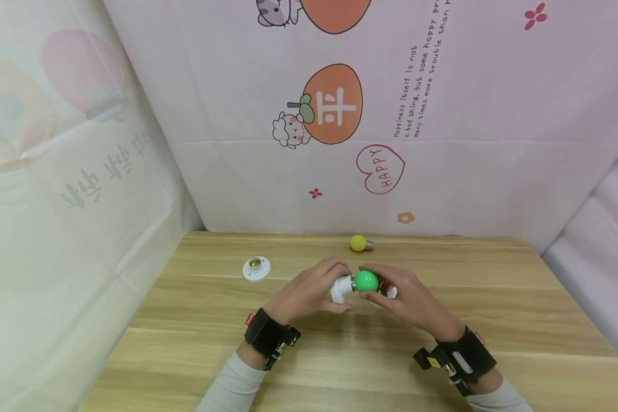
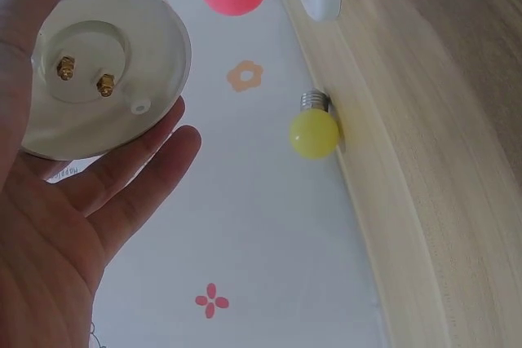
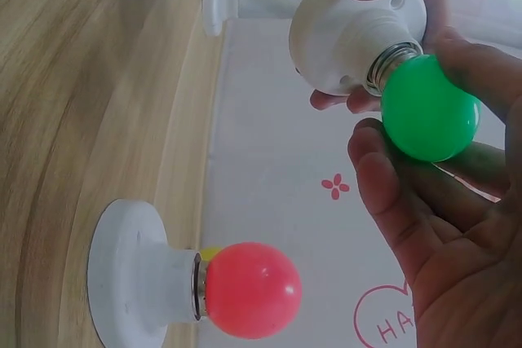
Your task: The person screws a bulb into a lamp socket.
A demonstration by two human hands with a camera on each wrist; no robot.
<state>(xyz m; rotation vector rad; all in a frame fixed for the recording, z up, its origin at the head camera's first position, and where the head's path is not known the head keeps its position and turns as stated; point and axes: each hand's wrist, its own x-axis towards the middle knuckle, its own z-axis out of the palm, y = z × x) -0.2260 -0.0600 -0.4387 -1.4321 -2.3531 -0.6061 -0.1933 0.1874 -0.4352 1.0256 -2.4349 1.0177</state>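
Observation:
My left hand grips a white lamp socket by its round base, tilted up off the table. Two brass screws show on the underside of that base in the left wrist view. A green bulb sits at the socket's mouth, with part of its metal screw base showing. My right hand holds the bulb's round end between thumb and fingers. Near this hand, in the right wrist view, a red bulb is fitted in another white socket that stands on the table.
A yellow bulb lies on its side near the back edge of the wooden table. Toward the back left stands a third white socket without a bulb. Printed cloth hangs behind the table and at both sides.

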